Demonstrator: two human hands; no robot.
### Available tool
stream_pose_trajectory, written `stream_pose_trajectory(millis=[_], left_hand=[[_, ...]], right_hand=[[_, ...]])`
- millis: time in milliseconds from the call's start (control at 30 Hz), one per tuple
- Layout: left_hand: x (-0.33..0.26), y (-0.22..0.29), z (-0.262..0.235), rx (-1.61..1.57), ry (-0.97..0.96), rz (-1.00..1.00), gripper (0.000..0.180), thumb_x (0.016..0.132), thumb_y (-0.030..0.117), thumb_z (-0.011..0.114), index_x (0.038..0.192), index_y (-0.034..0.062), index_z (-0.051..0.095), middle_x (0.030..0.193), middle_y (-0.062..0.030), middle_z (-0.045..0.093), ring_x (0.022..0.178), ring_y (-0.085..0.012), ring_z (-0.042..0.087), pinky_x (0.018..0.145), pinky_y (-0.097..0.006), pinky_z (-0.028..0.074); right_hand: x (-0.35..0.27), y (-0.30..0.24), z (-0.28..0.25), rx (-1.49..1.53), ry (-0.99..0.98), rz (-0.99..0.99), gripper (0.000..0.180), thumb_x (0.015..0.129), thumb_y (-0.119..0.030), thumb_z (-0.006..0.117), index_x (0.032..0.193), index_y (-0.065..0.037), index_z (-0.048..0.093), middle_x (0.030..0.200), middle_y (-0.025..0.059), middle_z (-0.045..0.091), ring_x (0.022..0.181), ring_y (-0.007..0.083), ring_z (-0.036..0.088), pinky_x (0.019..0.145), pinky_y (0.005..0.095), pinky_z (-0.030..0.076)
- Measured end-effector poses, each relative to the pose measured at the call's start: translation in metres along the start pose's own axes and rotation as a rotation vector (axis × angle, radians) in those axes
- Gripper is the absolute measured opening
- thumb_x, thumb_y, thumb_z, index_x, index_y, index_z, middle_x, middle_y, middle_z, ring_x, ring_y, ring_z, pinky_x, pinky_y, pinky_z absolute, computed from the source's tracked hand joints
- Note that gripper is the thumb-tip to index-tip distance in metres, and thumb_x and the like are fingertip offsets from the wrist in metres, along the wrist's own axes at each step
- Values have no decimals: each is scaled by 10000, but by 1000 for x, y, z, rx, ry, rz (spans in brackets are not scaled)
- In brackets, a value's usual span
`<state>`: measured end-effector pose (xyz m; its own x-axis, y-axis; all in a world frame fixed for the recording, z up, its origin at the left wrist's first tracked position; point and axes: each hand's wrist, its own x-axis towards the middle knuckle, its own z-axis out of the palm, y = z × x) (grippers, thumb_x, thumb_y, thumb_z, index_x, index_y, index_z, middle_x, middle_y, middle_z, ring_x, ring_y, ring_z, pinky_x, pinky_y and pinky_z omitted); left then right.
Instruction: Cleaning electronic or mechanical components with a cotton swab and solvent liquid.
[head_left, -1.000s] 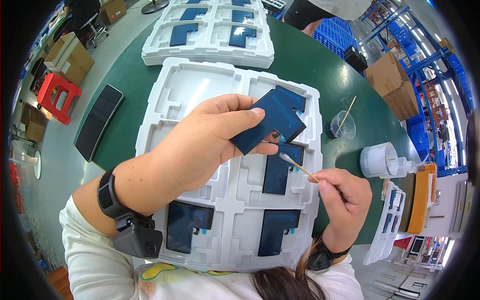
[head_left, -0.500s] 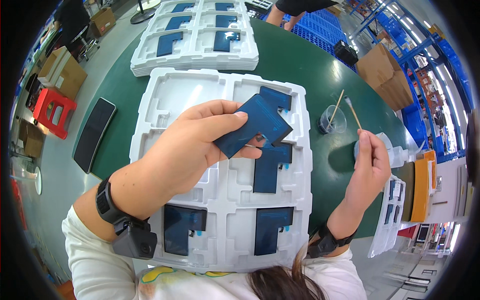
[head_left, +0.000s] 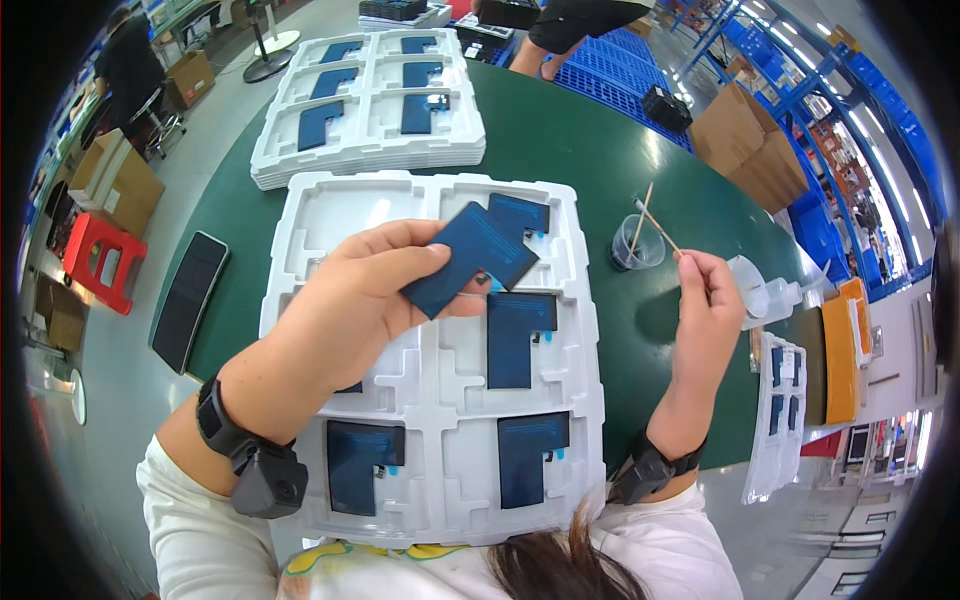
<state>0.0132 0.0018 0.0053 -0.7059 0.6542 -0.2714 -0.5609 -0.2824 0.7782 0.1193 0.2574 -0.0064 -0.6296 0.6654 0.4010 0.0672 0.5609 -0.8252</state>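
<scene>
Two hands work above a white tray (head_left: pixel 300 215) on a green table (head_left: pixel 560 130). Left hand (head_left: pixel 345 300), fingers curled, pinches a dark blue L-shaped part (head_left: pixel 470 258) between thumb and fingertips, held over the tray's upper middle. Right hand (head_left: pixel 708 300), closed, grips a thin swab (head_left: pixel 655 224) whose tip points up-left, just beside a clear cup (head_left: pixel 637 245). Four more blue parts lie in tray pockets. Second, stacked tray (head_left: pixel 370 100) sits beyond, well apart from both hands.

A stack of trays (head_left: pixel 370 110) lies behind the near tray (head_left: pixel 440 400), a cup (head_left: pixel 637 245) to its right.
</scene>
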Motion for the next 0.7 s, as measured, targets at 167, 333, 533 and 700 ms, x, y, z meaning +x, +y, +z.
stream_pose_trajectory(millis=[167, 333, 533, 700], left_hand=[[-1, 1, 5, 17, -14, -15, 339, 917, 70, 466, 1203, -109, 439, 1106, -197, 551, 958, -247, 606, 833, -327, 532], [-1, 1, 5, 3, -3, -5, 338, 920, 73, 463, 1202, -111, 436, 1102, -200, 553, 952, -249, 610, 833, -329, 531], [2, -2, 3, 1, -20, 20, 339, 921, 85, 470, 1196, -111, 440, 1076, -197, 561, 949, -244, 608, 833, -328, 531], [1, -2, 1, -12, -36, 22, 339, 921, 88, 473, 1194, -110, 441, 1069, -197, 561, 951, -238, 605, 833, -323, 531]], right_hand=[[-21, -26, -2, 257, -178, -61, 81, 867, -38, 580, 846, 30, 618, 736, -29, 561, 607, 7, 395, 542, 160, 283], [-32, -38, -1, 263, -255, -187, 52, 841, 3, 578, 826, 41, 609, 695, -8, 545, 550, 15, 386, 491, 168, 264], [-35, -36, 1, 166, -295, -248, 32, 821, 12, 597, 806, 40, 602, 659, 5, 539, 529, 24, 378, 470, 183, 254], [-36, -38, 3, 147, -310, -245, 38, 826, 10, 593, 807, 41, 603, 662, 8, 549, 530, 26, 386, 469, 185, 259]])
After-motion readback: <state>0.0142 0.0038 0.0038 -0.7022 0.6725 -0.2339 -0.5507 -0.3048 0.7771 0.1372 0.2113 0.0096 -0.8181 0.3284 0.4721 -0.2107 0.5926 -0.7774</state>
